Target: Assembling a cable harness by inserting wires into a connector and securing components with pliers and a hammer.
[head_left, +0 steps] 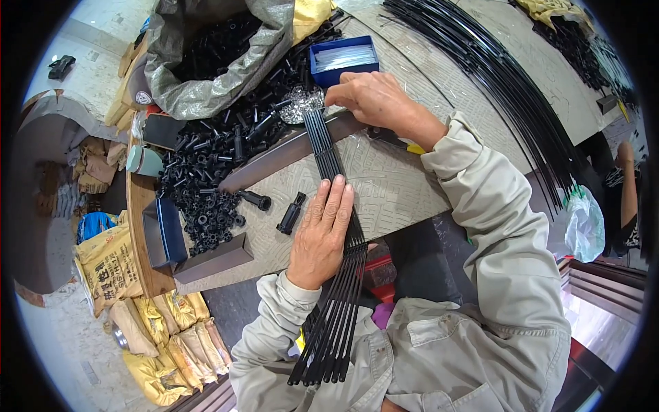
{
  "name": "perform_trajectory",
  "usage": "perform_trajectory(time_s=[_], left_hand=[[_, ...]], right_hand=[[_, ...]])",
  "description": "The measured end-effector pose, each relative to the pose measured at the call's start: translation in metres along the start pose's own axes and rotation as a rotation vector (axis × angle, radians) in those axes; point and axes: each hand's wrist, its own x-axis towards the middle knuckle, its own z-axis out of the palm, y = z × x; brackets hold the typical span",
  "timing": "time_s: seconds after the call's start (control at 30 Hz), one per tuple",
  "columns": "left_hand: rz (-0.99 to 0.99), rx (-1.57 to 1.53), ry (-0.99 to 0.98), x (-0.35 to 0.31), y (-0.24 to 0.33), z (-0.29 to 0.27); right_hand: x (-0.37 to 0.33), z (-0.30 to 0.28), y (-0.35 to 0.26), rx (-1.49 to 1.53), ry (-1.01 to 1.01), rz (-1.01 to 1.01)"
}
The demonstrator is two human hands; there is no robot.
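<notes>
Across the middle of the counter (405, 189), black rods (328, 152) run from twelve o'clock to six, overhanging the near edge. The left hand (321, 230) lies flat on them, its grip released. At one o'clock the right hand (377, 98) bends its fingers beside the far tips; whether that grip pinches anything, I cannot tell. Loose black parts (199, 192) crowd nine to eleven; room shows toward three, before the right sleeve (494, 199).
</notes>
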Motion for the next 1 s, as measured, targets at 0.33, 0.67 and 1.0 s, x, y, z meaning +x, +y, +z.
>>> perform_trajectory(time_s=[0.33,0.67,1.0], left_hand=[[-0.028,0.034,-0.023,-0.0009,0.0011,0.0005],[-0.043,-0.012,0.0,0.0006,0.0026,-0.0003],[-0.046,0.0,0.008,0.0011,0.0028,0.0018]], right_hand=[[-0.0004,0.0004,0.0002,-0.062,0.014,0.001],[0.0005,0.0011,-0.0001,-0.079,0.007,0.021],[0.0013,-0.005,-0.004,-0.103,-0.041,0.031]])
